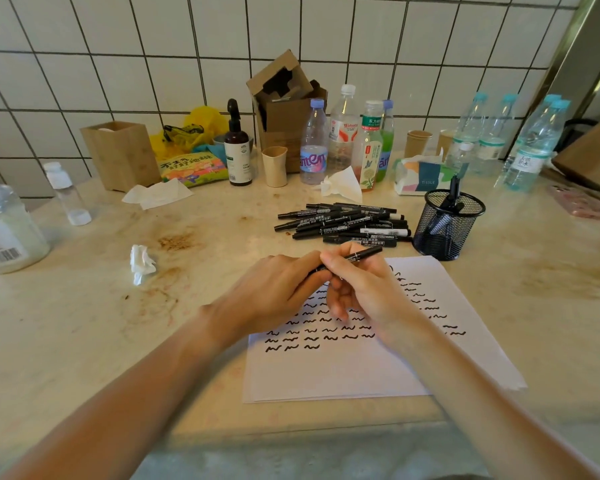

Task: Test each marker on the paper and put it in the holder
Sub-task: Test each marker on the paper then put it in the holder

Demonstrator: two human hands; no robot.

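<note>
Gripping one end of the marker, the left hand steadies it while the right hand pinches its middle above the paper, likely to work the cap; beyond lie the marker pile and, rightmost, the holder.

White tiled wall behind a stained, perhaps marble countertop.

Both hands — left hand, right hand — hold one marker above the paper.
</note>
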